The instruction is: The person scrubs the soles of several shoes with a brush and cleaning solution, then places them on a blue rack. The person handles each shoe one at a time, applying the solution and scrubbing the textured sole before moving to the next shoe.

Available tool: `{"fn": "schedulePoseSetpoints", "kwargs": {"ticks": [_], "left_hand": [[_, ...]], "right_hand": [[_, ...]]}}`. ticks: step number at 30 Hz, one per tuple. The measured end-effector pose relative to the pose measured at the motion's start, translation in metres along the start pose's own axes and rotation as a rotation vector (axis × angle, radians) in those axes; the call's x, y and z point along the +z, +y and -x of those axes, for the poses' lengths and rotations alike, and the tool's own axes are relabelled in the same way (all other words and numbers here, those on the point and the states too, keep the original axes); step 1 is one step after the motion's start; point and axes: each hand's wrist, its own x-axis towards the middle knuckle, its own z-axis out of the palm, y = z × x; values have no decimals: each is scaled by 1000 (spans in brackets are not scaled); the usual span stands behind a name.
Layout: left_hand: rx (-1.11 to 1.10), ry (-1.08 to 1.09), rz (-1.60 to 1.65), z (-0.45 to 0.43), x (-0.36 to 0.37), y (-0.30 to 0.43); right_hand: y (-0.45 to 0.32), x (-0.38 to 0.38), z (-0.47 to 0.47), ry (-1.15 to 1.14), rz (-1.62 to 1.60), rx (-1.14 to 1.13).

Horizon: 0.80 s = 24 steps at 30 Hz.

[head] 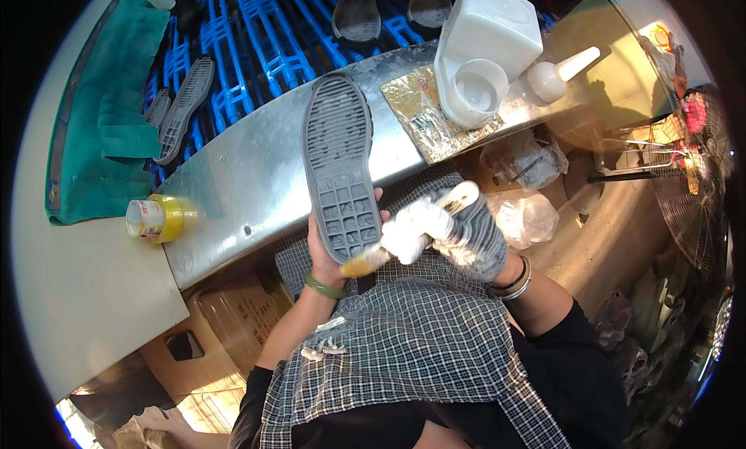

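Note:
A grey rubber shoe sole (339, 151), ribbed at one end and gridded at the other, lies tilted upward in my left hand (324, 252). The fingers of that bare hand show at the sole's right edge, and a green bangle circles the wrist. My right hand (469, 239), in a striped knit glove with white fingers, grips a brush (366, 261). Its yellowish bristles are at the sole's lower end; whether they touch it is blurred. The brush's pale handle end sticks out above the glove.
A metal ledge (227, 210) runs before me, beside a blue-barred conveyor (271, 46) carrying several soles. At right stand a white plastic bottle with a cup (492, 29) and a wire-guarded fan (690, 186). Yellow tape (169, 217) sits at left, below a green flap (102, 116).

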Motion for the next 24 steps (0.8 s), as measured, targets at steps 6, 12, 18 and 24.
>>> {"fn": "schedulePoseSetpoints", "kwargs": {"ticks": [6,12,18,24], "left_hand": [[-104,-102,-452,-10,15,44],[8,106,-771,-13,33,67],[63,132,-737,-14,36,73],[159,225,-558,-15,1,75]], "right_hand": [[-24,4,-19,-275,1008,-336],[-19,5,-39,-222,811,-536],[-36,15,-36,-173,698,-431],[-57,13,-22,-119,308,-247]]}}
